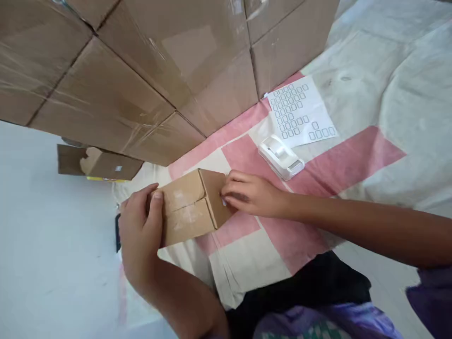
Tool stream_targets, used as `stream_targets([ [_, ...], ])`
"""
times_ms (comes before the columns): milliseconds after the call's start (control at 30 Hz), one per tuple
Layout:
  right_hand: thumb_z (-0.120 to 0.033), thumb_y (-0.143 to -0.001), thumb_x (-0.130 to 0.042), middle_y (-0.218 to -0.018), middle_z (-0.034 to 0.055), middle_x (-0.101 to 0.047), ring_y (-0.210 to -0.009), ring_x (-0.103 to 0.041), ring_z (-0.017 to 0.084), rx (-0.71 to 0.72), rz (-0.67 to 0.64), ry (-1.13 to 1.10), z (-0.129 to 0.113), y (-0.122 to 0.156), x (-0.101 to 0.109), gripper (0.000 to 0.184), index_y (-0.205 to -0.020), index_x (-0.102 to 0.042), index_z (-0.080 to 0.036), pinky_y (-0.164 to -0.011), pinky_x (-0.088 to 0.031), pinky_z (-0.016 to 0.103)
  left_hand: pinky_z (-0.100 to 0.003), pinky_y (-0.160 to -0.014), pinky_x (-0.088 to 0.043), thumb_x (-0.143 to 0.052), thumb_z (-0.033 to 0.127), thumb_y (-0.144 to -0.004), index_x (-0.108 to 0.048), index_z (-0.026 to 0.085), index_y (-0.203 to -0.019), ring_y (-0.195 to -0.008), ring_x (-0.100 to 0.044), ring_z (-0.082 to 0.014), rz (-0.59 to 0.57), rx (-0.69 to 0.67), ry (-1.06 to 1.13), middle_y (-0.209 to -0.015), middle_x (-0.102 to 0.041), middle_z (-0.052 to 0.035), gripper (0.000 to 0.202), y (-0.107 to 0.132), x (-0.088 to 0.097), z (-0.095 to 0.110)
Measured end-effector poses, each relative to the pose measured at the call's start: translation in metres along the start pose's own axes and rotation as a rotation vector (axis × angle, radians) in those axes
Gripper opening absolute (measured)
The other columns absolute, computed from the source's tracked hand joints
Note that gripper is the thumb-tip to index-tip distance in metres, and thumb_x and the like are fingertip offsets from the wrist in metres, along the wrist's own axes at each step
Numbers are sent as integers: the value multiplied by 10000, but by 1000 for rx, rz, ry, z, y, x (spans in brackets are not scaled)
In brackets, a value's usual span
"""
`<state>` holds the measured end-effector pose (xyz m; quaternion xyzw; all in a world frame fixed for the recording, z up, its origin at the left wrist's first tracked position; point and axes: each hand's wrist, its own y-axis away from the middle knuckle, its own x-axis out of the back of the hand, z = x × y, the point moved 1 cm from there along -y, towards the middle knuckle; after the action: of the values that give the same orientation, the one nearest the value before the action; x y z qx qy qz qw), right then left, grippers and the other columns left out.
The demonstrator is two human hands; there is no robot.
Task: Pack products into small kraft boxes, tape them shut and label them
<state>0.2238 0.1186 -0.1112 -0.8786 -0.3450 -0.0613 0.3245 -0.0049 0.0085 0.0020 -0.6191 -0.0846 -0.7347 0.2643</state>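
Note:
A small brown cardboard box [192, 205] sits on the pink-and-cream checked cloth [247, 254]. Its top flaps meet under clear tape. My left hand [139, 230] grips the box's left end, thumb on top and fingers wrapped round the side. My right hand [252, 193] presses its fingers together against the box's right end panel. Whether those fingers pinch anything is hidden.
Large taped cardboard cartons [141, 70] are stacked close behind the box. A white tape dispenser [280, 157] lies just beyond my right hand, with a white sheet of small square labels [300, 113] behind it. An open small carton [95, 162] lies at left.

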Motion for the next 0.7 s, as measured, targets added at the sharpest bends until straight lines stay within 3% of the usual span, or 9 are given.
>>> stream_targets([
  [433,-166,-909,-604,-1087,59,-630,-754,-571,118,-71,-26,-64,-4,-1,2,178,-1084,-614,-197,-664,-471,270,-490,-1136,-407,-411,484,-1020,-674,242,-1283,-1269,-566,-311,-6,0,-6,-1301,-679,-97,444,-1,1,0],
  [700,-204,-860,-649,-1150,68,-611,-791,-578,137,-221,-75,-141,-5,-1,0,404,-1245,-530,-206,-704,-483,308,-484,-1123,-422,-409,498,-1019,-671,248,-1293,-1276,-560,-311,-5,11,-3,-1300,-674,-97,454,1,2,-2],
])
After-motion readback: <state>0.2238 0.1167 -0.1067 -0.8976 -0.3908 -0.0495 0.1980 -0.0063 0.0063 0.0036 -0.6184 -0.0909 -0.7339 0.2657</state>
